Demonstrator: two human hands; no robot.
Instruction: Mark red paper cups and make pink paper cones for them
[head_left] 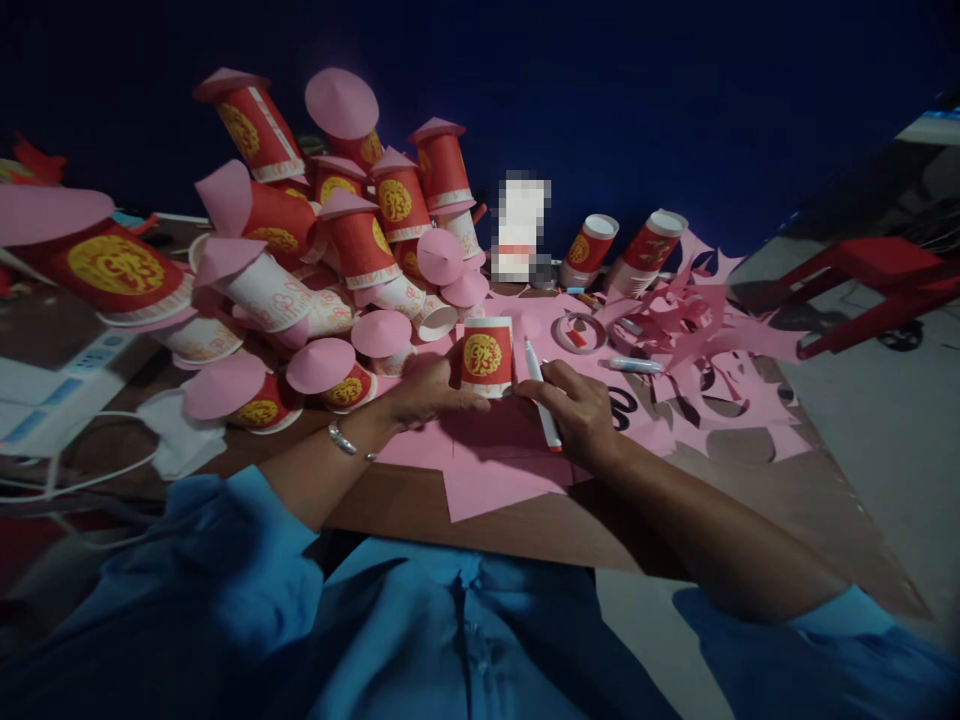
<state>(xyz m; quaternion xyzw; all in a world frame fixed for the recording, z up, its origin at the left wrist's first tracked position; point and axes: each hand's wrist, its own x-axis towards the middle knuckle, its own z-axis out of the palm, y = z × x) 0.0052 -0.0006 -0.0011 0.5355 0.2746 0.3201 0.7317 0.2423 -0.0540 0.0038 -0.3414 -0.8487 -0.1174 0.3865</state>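
Cup: the red cup (487,358) with a gold emblem stands between the two hands, white end up, emblem towards the wearer, above the near pink sheets (487,490); whether its base touches them I cannot tell.
Left hand: the left hand (433,390) grips the cup from its left side, thumb along the lower edge, most likely to steady it.
Right hand: the right hand (576,400) pinches a white marker (540,390) just right of the cup, its fingertips close to the cup's lower right edge; whether they touch is unclear. The slant looks like a ready grip, though which end is the tip I cannot tell.
Hatted cups: the pile (352,245) of cups under pink cones sits left and beyond the left hand, probably to leave the middle free for handling.
Bare cups: two upright stacks (649,250) without cones stand at the far edge, right of centre, seemingly within reach.
Tools: a tape roll (602,335), a glue stick (636,366) and dark scissors handles (624,408) lie around the right hand, presumably for easy pickup.
Scraps: cut pink offcuts (709,305) heap on the right, apparently pushed aside.
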